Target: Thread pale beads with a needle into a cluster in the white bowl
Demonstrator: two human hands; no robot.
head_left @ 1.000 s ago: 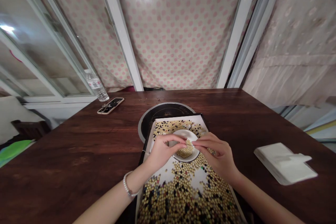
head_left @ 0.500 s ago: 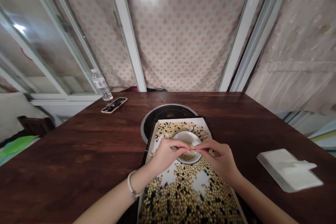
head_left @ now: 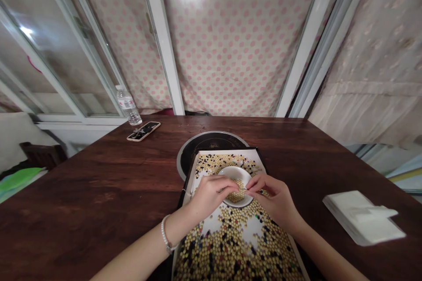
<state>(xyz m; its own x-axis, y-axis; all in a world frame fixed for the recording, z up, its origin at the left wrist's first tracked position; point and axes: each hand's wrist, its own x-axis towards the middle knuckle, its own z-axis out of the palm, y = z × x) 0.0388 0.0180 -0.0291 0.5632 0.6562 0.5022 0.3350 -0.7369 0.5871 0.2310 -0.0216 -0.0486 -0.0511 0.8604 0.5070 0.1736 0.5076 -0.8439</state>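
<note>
Left hand (head_left: 209, 195) and right hand (head_left: 270, 197) pinch a thin wire (head_left: 243, 189) over a white bowl (head_left: 232, 170)

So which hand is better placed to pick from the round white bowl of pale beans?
Probably the right hand: its fingertips, at the white bowl's right rim, pinch a thin strand over the pale beans. The left hand reaches over but lies across the near rim.

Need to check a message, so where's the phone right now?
In the head view, the phone lies on the wooden table, left of the round cooktop, right beside the plastic water bottle.
</note>
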